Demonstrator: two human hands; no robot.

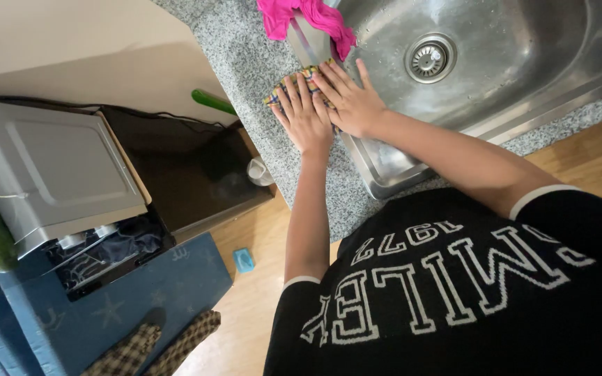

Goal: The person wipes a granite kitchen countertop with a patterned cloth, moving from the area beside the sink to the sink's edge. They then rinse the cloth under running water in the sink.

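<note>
A small checked cloth in yellow, blue and red (pixel 281 88) lies on the speckled granite counter (pixel 245 49), at the left rim of the steel sink (pixel 524 63). My left hand (pixel 306 120) rests flat on the cloth with its fingers spread. My right hand (pixel 354 103) lies flat beside it, its fingertips on the cloth's far end and slightly overlapping the left hand. Neither hand grips the cloth, and most of it is hidden under them. A bright pink cloth (pixel 301 15) is draped just beyond, over the sink's corner.
The sink drain (pixel 430 57) is in the middle of the basin. Left of and below the counter are a grey box-shaped appliance (pixel 50 167), a dark cabinet (pixel 189 174), a white cup (pixel 259 171), a green stick (pixel 212 102) and a blue mat (pixel 148 292). The floor is wood.
</note>
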